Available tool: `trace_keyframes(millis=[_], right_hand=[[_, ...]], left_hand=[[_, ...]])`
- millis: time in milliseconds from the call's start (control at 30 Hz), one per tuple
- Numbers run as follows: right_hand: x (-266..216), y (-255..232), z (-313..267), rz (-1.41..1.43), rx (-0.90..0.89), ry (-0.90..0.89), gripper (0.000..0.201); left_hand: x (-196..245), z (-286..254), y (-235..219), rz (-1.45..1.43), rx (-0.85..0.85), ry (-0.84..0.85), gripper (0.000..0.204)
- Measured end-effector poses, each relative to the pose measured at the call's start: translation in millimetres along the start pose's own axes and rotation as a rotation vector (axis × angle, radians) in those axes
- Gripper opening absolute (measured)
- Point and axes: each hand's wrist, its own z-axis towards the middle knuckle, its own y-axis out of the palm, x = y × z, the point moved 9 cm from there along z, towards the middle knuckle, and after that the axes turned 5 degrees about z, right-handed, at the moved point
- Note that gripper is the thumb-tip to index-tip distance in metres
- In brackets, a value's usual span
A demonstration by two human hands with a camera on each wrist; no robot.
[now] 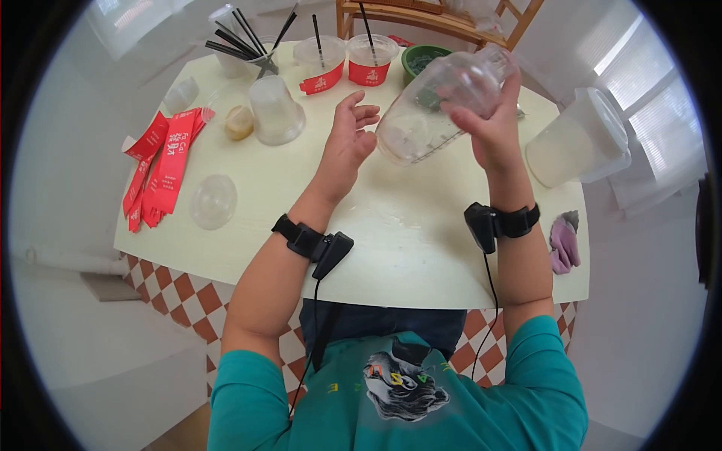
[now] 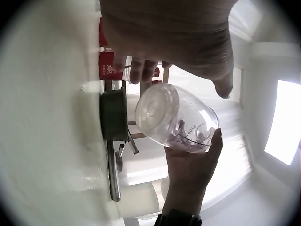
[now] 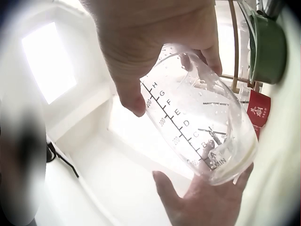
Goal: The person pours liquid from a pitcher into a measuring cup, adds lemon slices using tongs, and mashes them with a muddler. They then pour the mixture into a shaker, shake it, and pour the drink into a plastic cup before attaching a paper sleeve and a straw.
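Note:
Up over the far half of the table, my right hand (image 1: 498, 124) grips a clear plastic shaker (image 1: 410, 124), thumb on one side and fingers round the other. It is tilted, its wide bottom toward my left hand (image 1: 347, 150). That hand is held just left of the bottom, fingers loosely bent, with nothing in it. In the right wrist view a black measuring scale (image 3: 173, 123) with letters and numbers runs down the shaker's wall, and drops cling to the plastic. The left wrist view shows the round base (image 2: 155, 110) facing the left palm.
Behind are a cup of black straws (image 1: 256, 56), two clear cups (image 1: 323, 64) with red bands and a green pot (image 1: 411, 66). Leftward lie an upturned cup (image 1: 272, 109), red sleeves (image 1: 171, 169) and a clear lid (image 1: 214, 201). A jug (image 1: 575, 143) and purple cloth (image 1: 564, 246) are rightward.

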Motion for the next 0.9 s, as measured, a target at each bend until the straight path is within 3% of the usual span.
trace_keyframes(millis=[67,100,133,200,233,367,467,533,667,767,833,900], right_hand=[[8,-14,5,0.382,0.054,0.221,0.114],[3,-20,8,0.213,0.071,0.096,0.112],[3,-22,6,0.211,0.078,0.093,0.112],[-24,-8,2,-0.265,-0.001,-0.180,0.110],[-21,-6,1,-0.185,0.005,-0.115,0.109],[-27,-1,0,-0.287,-0.011,-0.145,0.113],[-19,-2,2,-0.037,-0.050,-0.050,0.115],[-26,4,-3,-0.312,-0.055,-0.153,0.115],[-23,6,-3,-0.244,-0.083,-0.033,0.114],[-28,17,-6,-0.274,-0.178,-0.127,0.113],[-39,23,-9,-0.569,-0.143,-0.300,0.105],[-31,18,-8,-0.473,-0.113,-0.206,0.103]], left_hand=[[4,-1,-7,0.042,0.093,-0.015,0.082],[1,-1,-10,0.057,0.134,-0.021,0.069],[-2,-1,-11,0.056,0.127,-0.019,0.069],[-9,-1,-17,0.071,0.188,-0.063,0.068],[-11,-1,-16,0.071,0.184,-0.067,0.068],[-11,-1,-19,0.115,0.208,-0.067,0.061],[-12,-2,-20,0.116,0.219,-0.064,0.055],[-11,-2,-18,0.117,0.218,-0.070,0.053],[-13,-1,-19,0.104,0.252,-0.094,0.034],[-17,-3,-24,0.115,0.284,-0.134,0.021],[-17,-2,-25,0.155,0.295,-0.154,0.016],[-14,-3,-27,0.177,0.317,-0.150,0.016]])
